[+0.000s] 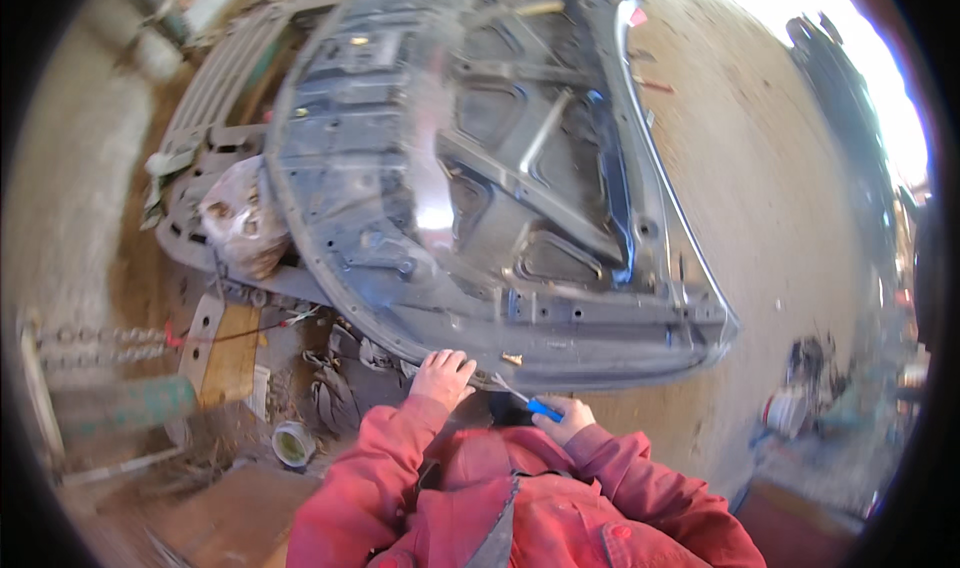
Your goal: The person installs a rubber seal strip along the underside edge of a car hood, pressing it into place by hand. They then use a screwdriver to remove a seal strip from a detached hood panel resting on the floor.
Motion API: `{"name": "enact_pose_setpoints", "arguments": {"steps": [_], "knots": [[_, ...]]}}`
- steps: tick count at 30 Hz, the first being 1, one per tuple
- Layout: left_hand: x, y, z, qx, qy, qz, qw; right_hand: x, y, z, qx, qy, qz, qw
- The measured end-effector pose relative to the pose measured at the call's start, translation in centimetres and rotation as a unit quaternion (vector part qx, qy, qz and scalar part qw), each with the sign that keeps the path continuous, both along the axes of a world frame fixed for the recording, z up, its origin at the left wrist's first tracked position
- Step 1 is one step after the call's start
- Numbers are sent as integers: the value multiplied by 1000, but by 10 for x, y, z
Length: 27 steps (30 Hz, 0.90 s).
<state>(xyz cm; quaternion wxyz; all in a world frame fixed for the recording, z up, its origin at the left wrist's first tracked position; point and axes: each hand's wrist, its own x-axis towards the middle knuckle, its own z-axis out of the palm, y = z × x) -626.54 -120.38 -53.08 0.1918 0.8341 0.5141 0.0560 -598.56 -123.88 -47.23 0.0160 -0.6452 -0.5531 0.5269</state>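
Note:
A car hood (385,173) lies with its ribbed grey underside facing up, in front of me. My left hand (445,378) rests on its near rim, fingers stretched out over the edge and holding nothing that shows. Just right of it, my right hand (566,419) is closed round the blue handle of a slim metal-shafted tool (541,408). The shaft points up and left to the hood's near rim; whether its tip touches the metal I cannot tell. A small yellowish piece (512,359) lies on the hood just beyond the tip.
A slotted metal frame (215,138) and a stuffed pale plastic bag (245,218) are at the hood's left. Chains (110,343), a green cylinder (130,408) and a small tub (293,444) lie nearer left. A white bucket (786,411) stands at right on the floor (765,183).

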Motion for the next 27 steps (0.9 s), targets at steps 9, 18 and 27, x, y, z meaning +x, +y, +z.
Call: {"name": "enact_pose_setpoints", "arguments": {"steps": [9,18,27], "knots": [[-21,39,-31,73,-63,-206,974,-61,-23,17,-26,-48,-165,985],[-9,27,-33,98,-138,-148,974,-55,-23,25,-23,-53,-103,993],[-2,20,-20,-12,-174,-17,985,-61,-39,3,26,-10,-154,988]]}}
